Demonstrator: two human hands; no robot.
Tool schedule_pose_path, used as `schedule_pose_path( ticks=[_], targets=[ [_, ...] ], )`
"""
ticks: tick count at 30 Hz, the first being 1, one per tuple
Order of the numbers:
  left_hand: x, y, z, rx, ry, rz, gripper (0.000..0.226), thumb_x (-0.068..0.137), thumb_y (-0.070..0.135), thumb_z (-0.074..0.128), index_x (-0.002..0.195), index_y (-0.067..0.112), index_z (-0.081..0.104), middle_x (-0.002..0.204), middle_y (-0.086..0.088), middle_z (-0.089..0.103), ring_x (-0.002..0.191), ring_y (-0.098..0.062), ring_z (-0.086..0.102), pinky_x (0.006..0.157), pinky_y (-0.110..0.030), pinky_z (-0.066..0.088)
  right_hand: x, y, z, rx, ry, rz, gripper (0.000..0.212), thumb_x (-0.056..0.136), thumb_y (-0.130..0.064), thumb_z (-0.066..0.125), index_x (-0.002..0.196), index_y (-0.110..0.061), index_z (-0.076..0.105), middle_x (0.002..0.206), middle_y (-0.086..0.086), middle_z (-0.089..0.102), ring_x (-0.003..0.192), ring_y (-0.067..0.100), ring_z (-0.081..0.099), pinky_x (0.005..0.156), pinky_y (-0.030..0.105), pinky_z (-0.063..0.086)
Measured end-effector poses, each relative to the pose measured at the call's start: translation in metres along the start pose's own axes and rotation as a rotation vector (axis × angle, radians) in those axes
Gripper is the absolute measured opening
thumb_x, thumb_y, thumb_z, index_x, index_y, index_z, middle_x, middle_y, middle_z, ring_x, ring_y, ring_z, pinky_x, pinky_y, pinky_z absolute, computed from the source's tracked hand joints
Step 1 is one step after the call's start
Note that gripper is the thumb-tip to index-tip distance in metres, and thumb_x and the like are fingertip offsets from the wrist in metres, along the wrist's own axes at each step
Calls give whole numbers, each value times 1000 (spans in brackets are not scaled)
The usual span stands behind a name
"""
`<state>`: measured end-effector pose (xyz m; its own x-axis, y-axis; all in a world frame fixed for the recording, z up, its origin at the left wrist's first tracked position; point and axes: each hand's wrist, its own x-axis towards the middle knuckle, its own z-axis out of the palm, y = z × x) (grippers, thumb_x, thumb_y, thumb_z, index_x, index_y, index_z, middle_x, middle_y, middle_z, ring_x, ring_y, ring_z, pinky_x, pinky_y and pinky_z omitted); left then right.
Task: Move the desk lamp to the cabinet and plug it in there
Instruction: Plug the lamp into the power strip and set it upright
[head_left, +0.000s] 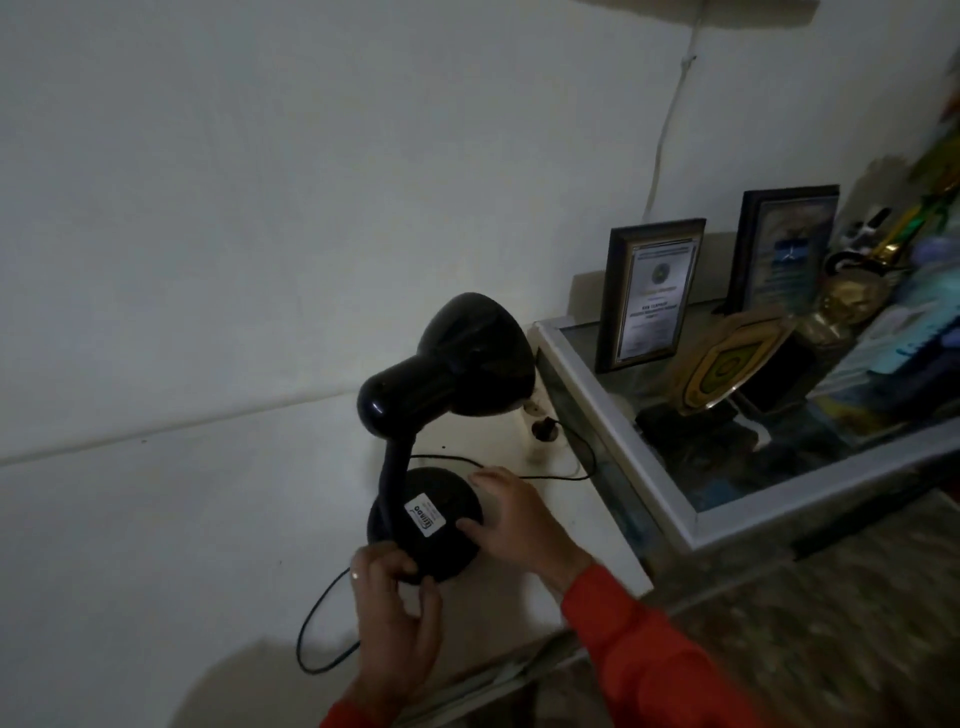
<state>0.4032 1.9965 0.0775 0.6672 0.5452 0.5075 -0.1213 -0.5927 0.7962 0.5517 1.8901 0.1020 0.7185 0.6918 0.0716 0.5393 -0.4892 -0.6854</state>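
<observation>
A black desk lamp (447, 374) stands on a white cabinet top (571, 530) against the wall. Its round base (431, 540) carries a white sticker. My left hand (397, 608) grips the near edge of the base. My right hand (511, 519) holds the base's right side, fingers curled on its rim. The lamp's black cord (317, 634) loops off the cabinet at the left and runs behind the base to a black plug (544, 429) seated in a white wall socket (535, 415) under the shade.
To the right stands a glass-topped display case (618, 452) with an aluminium frame. It bears two framed certificates (647, 293), a shield plaque (727, 364) and trophies (852, 291). A white cable (670, 119) runs up the wall.
</observation>
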Motion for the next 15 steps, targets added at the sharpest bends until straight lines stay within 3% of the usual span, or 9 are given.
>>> schedule_pose_path(
  ticks=[2,4,6,8,12,15],
  targets=[
    [14,-9,-11,32,-17,-147,39,70,29,51,103,10,43,109,-11,42,102,-16,40,90,-18,33,0,-5,11,38,15,25,62,72,-33,74,126,-8,54,128,15,56,115,11,45,91,-7,20],
    [30,-22,-17,85,-187,-261,68,69,43,53,123,4,37,128,-16,38,115,-23,40,99,-35,37,-1,-10,18,43,-5,102,72,71,-34,75,133,-13,46,136,12,51,123,14,44,96,2,22],
    [43,-33,-20,117,-388,-316,81,68,52,54,132,6,35,135,-14,38,121,-26,41,103,-43,38,-4,-11,28,26,-37,181,76,72,-32,75,138,-14,41,143,11,44,130,21,41,99,12,24],
    [51,-42,-20,177,-493,-272,80,70,51,58,135,10,37,137,-13,43,123,-29,40,106,-47,35,-8,-11,37,14,-44,225,76,76,-28,73,141,-10,37,149,13,36,135,22,36,102,11,21],
    [55,-57,-19,202,-543,-180,76,73,27,75,138,13,38,141,-13,43,126,-30,39,108,-47,31,-15,-17,46,-36,-31,315,82,81,-31,66,147,-7,25,158,8,18,143,21,24,113,22,21],
    [60,-66,-23,168,-599,-141,77,71,29,77,137,14,39,139,-13,44,123,-32,41,105,-49,34,-22,-23,52,-66,8,361,83,83,-34,64,148,-7,20,159,6,14,144,21,22,115,26,23]
  ],
)
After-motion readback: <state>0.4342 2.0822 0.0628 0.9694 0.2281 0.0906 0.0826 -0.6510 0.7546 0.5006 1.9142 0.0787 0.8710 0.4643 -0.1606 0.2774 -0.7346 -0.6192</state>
